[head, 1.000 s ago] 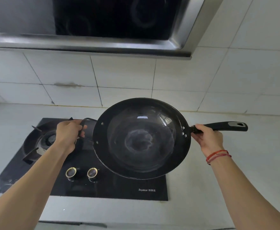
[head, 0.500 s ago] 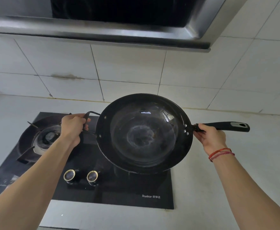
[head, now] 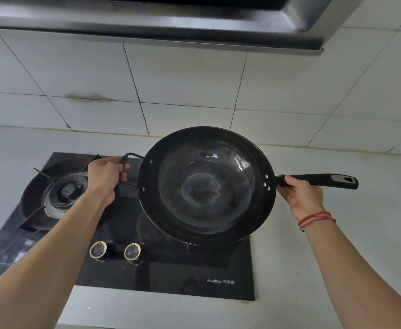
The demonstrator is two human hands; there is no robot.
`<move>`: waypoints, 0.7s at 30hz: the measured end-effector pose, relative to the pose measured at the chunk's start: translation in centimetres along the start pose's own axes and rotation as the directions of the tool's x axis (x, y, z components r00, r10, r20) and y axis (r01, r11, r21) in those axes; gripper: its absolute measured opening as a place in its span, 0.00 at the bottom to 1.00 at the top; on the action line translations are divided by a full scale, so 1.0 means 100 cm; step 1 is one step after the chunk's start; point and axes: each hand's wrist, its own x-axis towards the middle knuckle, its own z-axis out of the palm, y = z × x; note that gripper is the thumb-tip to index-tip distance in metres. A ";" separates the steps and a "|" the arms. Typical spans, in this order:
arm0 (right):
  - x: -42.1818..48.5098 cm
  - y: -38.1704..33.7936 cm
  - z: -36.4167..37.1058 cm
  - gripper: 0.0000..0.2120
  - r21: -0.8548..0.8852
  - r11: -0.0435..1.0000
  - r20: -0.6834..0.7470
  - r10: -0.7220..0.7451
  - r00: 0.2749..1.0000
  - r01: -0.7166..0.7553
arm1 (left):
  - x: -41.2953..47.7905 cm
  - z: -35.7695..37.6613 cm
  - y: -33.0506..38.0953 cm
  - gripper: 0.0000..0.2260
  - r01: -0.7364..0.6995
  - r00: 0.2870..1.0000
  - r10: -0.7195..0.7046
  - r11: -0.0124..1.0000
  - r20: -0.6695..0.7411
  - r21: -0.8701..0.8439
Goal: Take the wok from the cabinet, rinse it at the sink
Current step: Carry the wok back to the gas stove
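Wok [head: 206,186]: black, held over the right side of the glass hob [head: 171,276], seemingly just clear of it; wet-looking film inside.
Left hand [head: 104,179]: closed around the small loop handle [head: 128,157].
Right hand [head: 299,198]: wrapped on the long handle [head: 325,181] near the rim.
Left burner [head: 64,193]: bare.
Knobs [head: 115,250]: two, front of hob.

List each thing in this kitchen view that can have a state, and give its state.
wok: held over the right side of the hob, wet inside
left hand: closed on the loop handle
right hand: gripping the long handle
left burner: bare, no flame visible
two knobs: setting unreadable
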 end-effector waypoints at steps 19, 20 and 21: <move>-0.008 0.002 -0.001 0.07 -0.065 0.997 -0.001 -0.049 0.999 0.048 | 0.001 -0.019 -0.011 0.05 0.061 0.996 -0.068 0.990 0.050 0.124; -0.009 0.002 0.000 0.07 -0.074 0.996 -0.010 -0.054 0.998 0.053 | 0.000 -0.021 -0.011 0.04 0.056 0.997 -0.064 0.989 0.050 0.138; -0.011 0.002 0.000 0.07 -0.078 0.995 -0.015 -0.058 0.998 0.057 | 0.000 -0.022 -0.012 0.05 0.049 0.998 -0.056 0.988 0.043 0.148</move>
